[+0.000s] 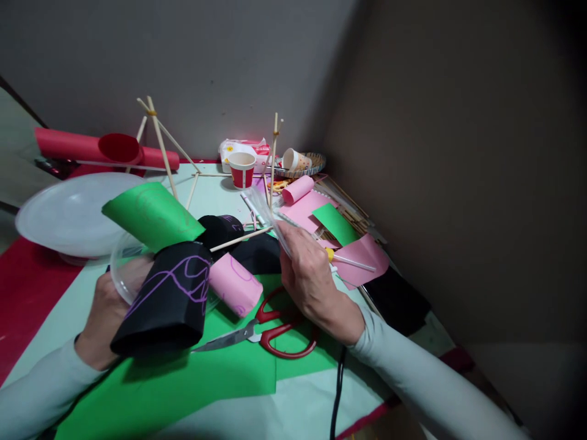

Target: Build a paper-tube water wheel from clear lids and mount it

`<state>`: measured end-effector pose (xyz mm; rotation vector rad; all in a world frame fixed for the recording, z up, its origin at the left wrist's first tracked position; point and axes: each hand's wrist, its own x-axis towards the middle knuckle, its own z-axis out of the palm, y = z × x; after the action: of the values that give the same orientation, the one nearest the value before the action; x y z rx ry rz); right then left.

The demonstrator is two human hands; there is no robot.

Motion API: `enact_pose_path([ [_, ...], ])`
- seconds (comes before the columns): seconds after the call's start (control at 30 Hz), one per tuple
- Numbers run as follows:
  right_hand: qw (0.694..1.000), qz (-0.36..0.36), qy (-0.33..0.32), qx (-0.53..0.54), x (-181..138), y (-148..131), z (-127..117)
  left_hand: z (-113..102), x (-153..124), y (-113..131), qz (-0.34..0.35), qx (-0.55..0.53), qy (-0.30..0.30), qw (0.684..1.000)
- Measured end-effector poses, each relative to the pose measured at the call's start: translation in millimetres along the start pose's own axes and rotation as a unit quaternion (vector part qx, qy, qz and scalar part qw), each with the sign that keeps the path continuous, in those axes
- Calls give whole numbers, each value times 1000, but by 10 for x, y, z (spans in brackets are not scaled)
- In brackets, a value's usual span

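Observation:
My left hand (104,318) grips a clear plastic plate (125,269) that carries three paper rolls: a black one with purple lines (167,299), a green one (153,215) and a pink one (235,284). My right hand (308,276) is closed around a clear plastic bag (266,215) and a thin white stick with a yellow tip (351,261). Red-handled scissors (270,333) lie on green paper (206,373) just below my right hand.
A large clear plate (68,211) sits at left, with a red paper tube (92,146) behind it. Wooden stick frames (160,143) stand at the back beside a red-and-white cup (241,168). Pink (302,208), green and black sheets lie at right. A wall (458,183) closes the right side.

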<state>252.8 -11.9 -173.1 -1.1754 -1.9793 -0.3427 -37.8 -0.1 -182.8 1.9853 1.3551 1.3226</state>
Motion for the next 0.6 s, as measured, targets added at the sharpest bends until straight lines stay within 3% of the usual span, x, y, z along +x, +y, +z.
enact_pose_path([
  [0.2,999,38,30,21,24,-35,43,25,-6,-128,58,-9,-10,998],
  [0.43,999,18,15,28,48,-63,0,57,-10,-134,86,-17,-7,996],
  [0.6,989,-92,-67,93,48,-266,-39,129,12,15,72,-21,-24,997],
])
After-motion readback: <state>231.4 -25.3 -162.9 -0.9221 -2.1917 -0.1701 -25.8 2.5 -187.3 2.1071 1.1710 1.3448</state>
